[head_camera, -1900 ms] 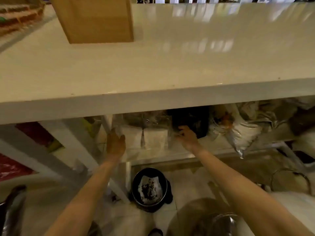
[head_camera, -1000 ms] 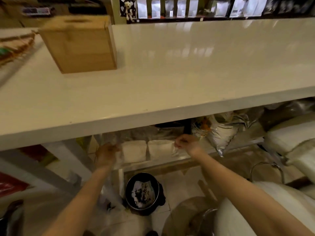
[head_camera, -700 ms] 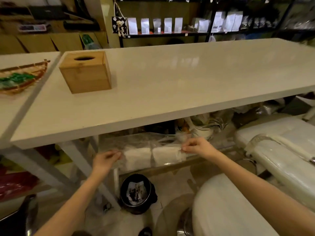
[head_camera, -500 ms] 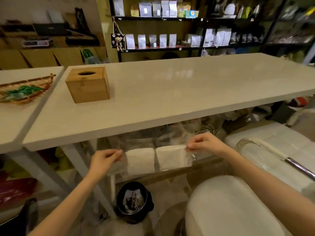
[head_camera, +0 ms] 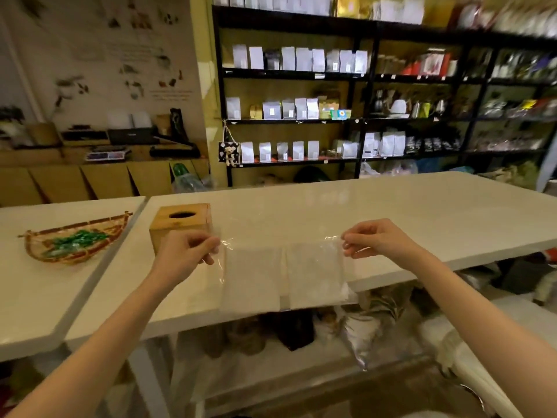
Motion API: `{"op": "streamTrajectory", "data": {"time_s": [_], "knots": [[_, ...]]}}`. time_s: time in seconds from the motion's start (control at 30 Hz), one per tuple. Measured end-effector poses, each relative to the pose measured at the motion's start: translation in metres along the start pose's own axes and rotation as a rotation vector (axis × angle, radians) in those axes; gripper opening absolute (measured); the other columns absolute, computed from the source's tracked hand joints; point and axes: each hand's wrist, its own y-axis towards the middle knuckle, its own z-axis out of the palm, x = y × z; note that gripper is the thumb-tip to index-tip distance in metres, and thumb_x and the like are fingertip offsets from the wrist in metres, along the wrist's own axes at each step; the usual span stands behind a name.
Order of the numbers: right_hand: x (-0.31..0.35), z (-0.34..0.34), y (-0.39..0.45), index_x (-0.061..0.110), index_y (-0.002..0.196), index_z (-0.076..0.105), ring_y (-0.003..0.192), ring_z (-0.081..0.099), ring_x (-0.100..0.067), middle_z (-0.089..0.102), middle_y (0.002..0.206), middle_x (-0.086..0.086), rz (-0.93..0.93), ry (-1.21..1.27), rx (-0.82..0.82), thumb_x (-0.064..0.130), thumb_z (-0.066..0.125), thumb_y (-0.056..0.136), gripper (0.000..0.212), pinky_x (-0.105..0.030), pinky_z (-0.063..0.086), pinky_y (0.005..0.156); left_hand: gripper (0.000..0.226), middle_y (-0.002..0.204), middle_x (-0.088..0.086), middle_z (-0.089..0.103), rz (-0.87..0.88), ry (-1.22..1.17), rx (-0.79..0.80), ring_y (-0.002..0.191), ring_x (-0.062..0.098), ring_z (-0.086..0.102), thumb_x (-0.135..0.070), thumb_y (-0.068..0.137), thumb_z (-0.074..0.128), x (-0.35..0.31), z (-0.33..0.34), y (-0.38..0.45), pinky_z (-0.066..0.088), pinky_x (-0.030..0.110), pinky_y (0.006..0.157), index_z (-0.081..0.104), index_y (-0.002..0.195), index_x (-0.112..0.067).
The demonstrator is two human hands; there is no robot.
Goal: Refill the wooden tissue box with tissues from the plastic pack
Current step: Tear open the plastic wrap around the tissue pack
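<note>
We now hold the plastic pack (head_camera: 283, 276) up over the worktop (head_camera: 391, 212).
Left hand (head_camera: 184, 254) and right hand (head_camera: 376, 239) pinch its top corners; lifted from the lower shelf, it hangs right of the wooden tissue box (head_camera: 180, 224).

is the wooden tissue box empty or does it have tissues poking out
Nothing pokes out: the wooden tissue box shows only a dark oval slot on top. Whether tissues lie inside, cannot tell.

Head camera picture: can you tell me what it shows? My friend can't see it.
Two hands, left and right, hold up a clear plastic pack with two white tissue stacks inside, above a white table. A wooden tissue box sits behind the left hand.
</note>
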Motion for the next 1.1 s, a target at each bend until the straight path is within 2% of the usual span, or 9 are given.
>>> {"op": "streamTrajectory", "data": {"time_s": [0.1,0.43,0.53,0.63,0.73,0.83,0.93,1.0,1.1], "knots": [[0.003,0.001,0.035,0.000,0.096,0.069,0.067,0.071,-0.017,0.071,0.081,-0.015,0.016,0.016,-0.060,0.010,0.064,0.083,0.018,-0.023,0.059,0.063,0.017,0.061,0.006,0.067,-0.027,0.008,0.029,0.056,0.014,0.062,-0.017,0.086,0.059,0.003,0.001,0.036,0.048,0.018,0.055,0.068,0.072,-0.012],[-0.034,0.012,0.132,-0.008,0.094,0.065,0.046,0.065,-0.011,0.066,0.068,-0.018,0.103,0.084,-0.283,-0.002,0.065,0.079,0.016,-0.023,0.057,0.050,0.022,0.053,0.004,0.059,-0.063,0.104,0.059,0.030,0.002,0.052,-0.017,0.091,0.052,0.036,0.051,0.100,0.036,0.011,0.033,0.064,0.079,-0.003],[-0.045,0.019,0.147,-0.006,0.090,0.066,0.040,0.061,-0.010,0.065,0.066,-0.015,0.145,0.080,-0.324,-0.001,0.066,0.079,0.012,-0.020,0.051,0.040,0.026,0.063,0.004,0.060,-0.025,0.241,0.066,0.043,0.007,0.058,-0.017,0.093,0.047,0.043,0.062,0.110,0.042,0.018,0.041,0.064,0.080,-0.003],[-0.053,0.022,0.160,0.000,0.085,0.069,0.033,0.051,-0.008,0.066,0.067,-0.014,0.174,0.035,-0.372,0.002,0.066,0.079,0.007,-0.015,0.035,0.033,0.021,0.085,0.011,0.063,0.015,0.403,0.108,0.068,0.022,0.064,-0.012,0.093,0.046,0.050,0.072,0.121,0.055,0.032,0.064,0.063,0.083,-0.004],[-0.061,0.024,0.171,0.001,0.083,0.071,0.037,0.043,-0.009,0.065,0.062,-0.007,0.190,-0.043,-0.386,0.005,0.070,0.076,0.008,-0.014,0.030,0.031,0.019,0.102,0.010,0.063,0.080,0.672,0.156,0.090,0.022,0.060,0.000,0.089,0.044,0.050,0.081,0.129,0.051,0.029,0.078,0.060,0.098,-0.006],[-0.067,0.026,0.180,0.006,0.080,0.073,0.051,0.049,-0.009,0.060,0.054,0.006,0.231,-0.101,-0.366,0.008,0.075,0.073,0.008,-0.009,0.034,0.038,0.024,0.107,0.011,0.062,0.091,0.868,0.219,0.096,0.024,0.059,0.003,0.088,0.039,0.047,0.091,0.135,0.047,0.029,0.080,0.057,0.101,-0.005],[-0.073,0.027,0.190,0.003,0.080,0.074,0.073,0.060,-0.014,0.066,0.068,0.000,0.228,-0.141,-0.319,0.006,0.076,0.070,0.011,-0.017,0.044,0.064,0.027,0.113,0.012,0.059,0.094,0.975,0.268,0.104,0.026,0.058,0.006,0.087,0.038,0.047,0.100,0.139,0.046,0.030,0.080,0.054,0.106,-0.005],[-0.075,0.027,0.194,0.009,0.070,0.073,0.073,0.060,-0.014,0.067,0.068,0.000,0.224,-0.191,-0.291,0.006,0.076,0.069,0.004,-0.026,0.046,0.073,0.030,0.117,0.012,0.057,0.092,1.008,0.283,0.108,0.026,0.056,0.006,0.086,0.036,0.049,0.105,0.141,0.046,0.031,0.082,0.052,0.110,-0.005],[-0.079,0.025,0.198,0.024,0.055,0.069,0.066,0.061,-0.011,0.066,0.057,0.011,0.228,-0.250,-0.281,0.009,0.076,0.068,0.021,-0.025,0.046,0.071,0.033,0.121,0.013,0.056,0.057,1.060,0.311,0.112,0.029,0.055,0.006,0.087,0.033,0.052,0.111,0.147,0.046,0.033,0.083,0.051,0.113,-0.004]]}}
